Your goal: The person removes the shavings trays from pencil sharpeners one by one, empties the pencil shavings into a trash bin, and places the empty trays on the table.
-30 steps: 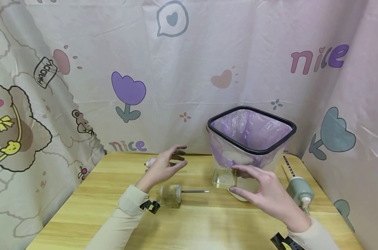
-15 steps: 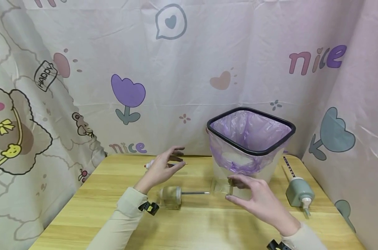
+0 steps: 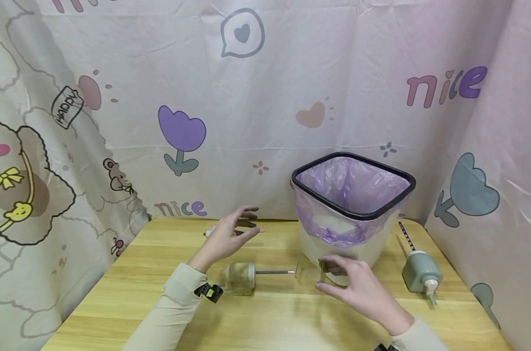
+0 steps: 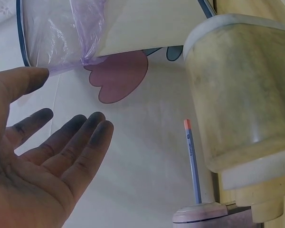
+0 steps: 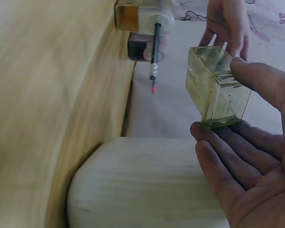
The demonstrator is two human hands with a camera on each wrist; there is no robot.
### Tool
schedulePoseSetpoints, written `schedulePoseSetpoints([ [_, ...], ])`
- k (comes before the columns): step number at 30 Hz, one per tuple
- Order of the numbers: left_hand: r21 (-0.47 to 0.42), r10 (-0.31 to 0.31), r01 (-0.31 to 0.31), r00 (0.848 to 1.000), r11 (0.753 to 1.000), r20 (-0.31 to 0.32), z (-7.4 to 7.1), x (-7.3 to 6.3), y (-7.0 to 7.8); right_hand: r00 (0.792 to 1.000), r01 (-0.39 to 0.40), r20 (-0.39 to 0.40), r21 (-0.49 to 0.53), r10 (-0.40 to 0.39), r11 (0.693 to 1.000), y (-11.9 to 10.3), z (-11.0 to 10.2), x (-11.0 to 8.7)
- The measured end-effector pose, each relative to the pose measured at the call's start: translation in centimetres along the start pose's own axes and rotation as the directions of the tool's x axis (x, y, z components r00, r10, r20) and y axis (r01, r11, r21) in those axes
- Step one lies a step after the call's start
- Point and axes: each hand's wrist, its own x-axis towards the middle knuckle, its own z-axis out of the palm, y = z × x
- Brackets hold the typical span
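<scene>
My right hand [image 3: 361, 290] pinches a clear yellowish plastic shavings box [image 3: 308, 274] between thumb and fingertips, in front of the bin. In the right wrist view the see-through box [image 5: 218, 88] looks bare inside. Left of it, a yellowed pencil sharpener [image 3: 241, 277] rests on the table with a dark pencil [image 3: 274, 272] sticking out toward the box. My left hand [image 3: 225, 240] hovers beside and behind this sharpener, holding nothing; its fingers are relaxed, with dark smudges on the fingertips [image 4: 100, 133]. A pinkish sharpener [image 4: 199, 213] with a blue pencil [image 4: 192, 164] stands partly hidden behind it.
A waste bin [image 3: 309, 246] with a purple liner [image 3: 335, 236] and black rim stands at the back right. Right of it sits a grey-green sharpener [image 3: 423, 270] holding a patterned pencil [image 3: 406, 236]. Printed curtains [image 3: 256, 107] hang around the wooden table [image 3: 265, 324].
My right hand has lowered the shavings box and brought it slightly left, from against the bin's front down near the dark pencil's tip. The left hand has barely moved.
</scene>
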Motion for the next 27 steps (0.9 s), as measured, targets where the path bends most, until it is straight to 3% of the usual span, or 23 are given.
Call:
schedulePoseSetpoints([
  [12, 0.044, -0.005, 0.006, 1.0, 0.999, -0.011, -0.3, -0.2, -0.9, 1.0, 0.013, 0.025, -0.034, -0.012, 0.999, 1.2, 1.1, -0.2],
  [17, 0.051, -0.012, 0.012, 1.0, 0.999, -0.007, -0.5, -0.2, -1.4, 0.999, 0.024, 0.045, 0.004, -0.024, 1.0, 1.6, 1.5, -0.2],
  [27, 0.017, -0.067, 0.067, 0.998, 0.998, -0.007, -0.9, -0.4, -2.2, 0.992, -0.028, 0.121, 0.045, 0.023, 0.999, 1.8, 1.9, -0.2],
])
